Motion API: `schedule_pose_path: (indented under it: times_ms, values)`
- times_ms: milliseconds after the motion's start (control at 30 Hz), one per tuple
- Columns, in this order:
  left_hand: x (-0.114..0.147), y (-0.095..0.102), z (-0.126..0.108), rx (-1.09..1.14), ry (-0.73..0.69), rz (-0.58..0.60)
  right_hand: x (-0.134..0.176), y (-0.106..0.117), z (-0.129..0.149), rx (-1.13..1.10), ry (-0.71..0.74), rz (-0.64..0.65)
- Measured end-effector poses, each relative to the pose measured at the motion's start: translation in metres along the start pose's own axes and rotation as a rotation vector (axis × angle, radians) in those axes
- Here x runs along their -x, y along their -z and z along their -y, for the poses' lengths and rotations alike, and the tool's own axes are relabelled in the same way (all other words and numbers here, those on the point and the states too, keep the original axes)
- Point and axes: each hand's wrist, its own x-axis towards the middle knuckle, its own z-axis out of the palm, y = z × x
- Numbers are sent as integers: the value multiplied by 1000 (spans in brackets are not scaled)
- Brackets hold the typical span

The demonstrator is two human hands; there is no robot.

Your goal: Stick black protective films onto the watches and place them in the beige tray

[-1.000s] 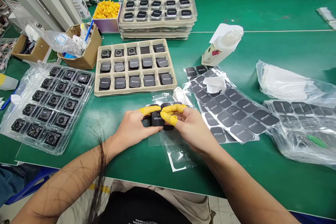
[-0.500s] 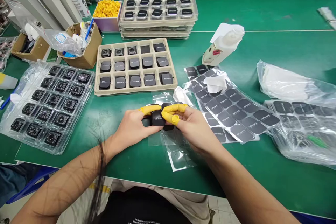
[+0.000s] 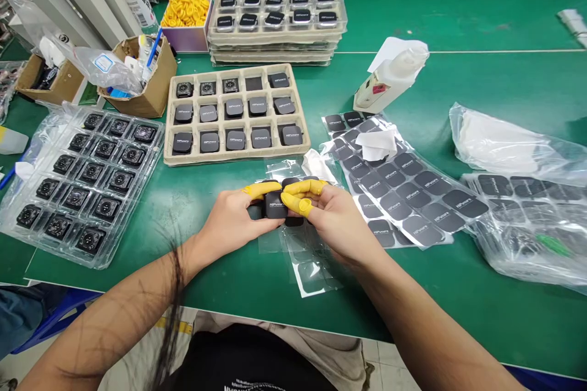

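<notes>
A black square smartwatch body (image 3: pixel 275 210) with a "HiFuture" label on its face is held just above the green table. My left hand (image 3: pixel 232 217) grips it from the left, finger on the top edge and thumb underneath. From the right, my right hand (image 3: pixel 337 214) pinches at the face's upper right edge, thumb and finger in yellow finger cots. Whether it also holds the label's edge I cannot tell. Below both hands lies a clear label sheet (image 3: pixel 314 281) with dark labels, partly hidden by my fingers.
A pulp tray (image 3: pixel 238 159) of labelled watches lies ahead. On the left is a clear plastic tray (image 3: pixel 103 192) of watches. Label sheets (image 3: pixel 415 195) and a white bottle (image 3: pixel 389 76) are on the right. Stacked trays (image 3: pixel 275 40) and a box of yellow finger cots (image 3: pixel 186 36) stand behind.
Both hands stay in almost the same place on the watch body. The whole view has shifted very slightly.
</notes>
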Motion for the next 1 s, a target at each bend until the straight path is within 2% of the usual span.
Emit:
schedule_pose_path:
  times_ms: [633, 767, 933, 1000]
  values:
    - [-1, 1, -1, 6, 21, 2, 0, 2, -5, 35, 37, 24]
    - [-1, 0, 1, 57, 43, -6, 1, 6, -2, 90, 96, -18]
    - [-1, -2, 1, 210, 38, 28, -1, -2, -4, 102, 48, 152]
    - [-1, -3, 1, 243, 52, 51, -2, -7, -7, 78, 57, 126]
